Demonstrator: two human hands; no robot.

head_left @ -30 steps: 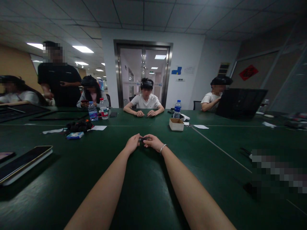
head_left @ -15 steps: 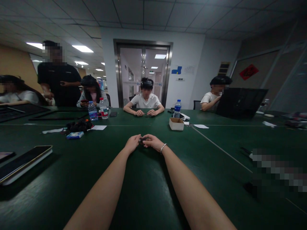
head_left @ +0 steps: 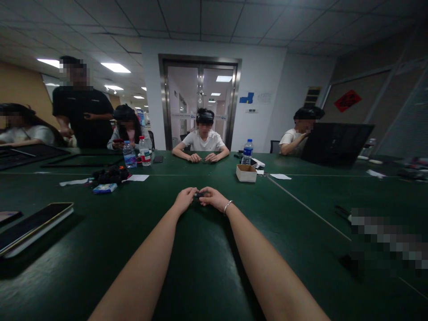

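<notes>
Both arms reach forward over the dark green table. Between my fingertips is a small dark object, too small and blurred to name. My right hand, with a silver bracelet at its wrist, is closed around the right side of it. My left hand pinches at its left end, where a pale bit shows. The fingers hide much of the object, and the two hands almost meet around it.
An open cardboard box stands ahead to the right, near a water bottle. A blue packet lies left, by a dark bundle. A phone is at the near left. A person sits opposite; others are around the table.
The dark object between my fingers has shifted very slightly. Both hands otherwise keep their place.
</notes>
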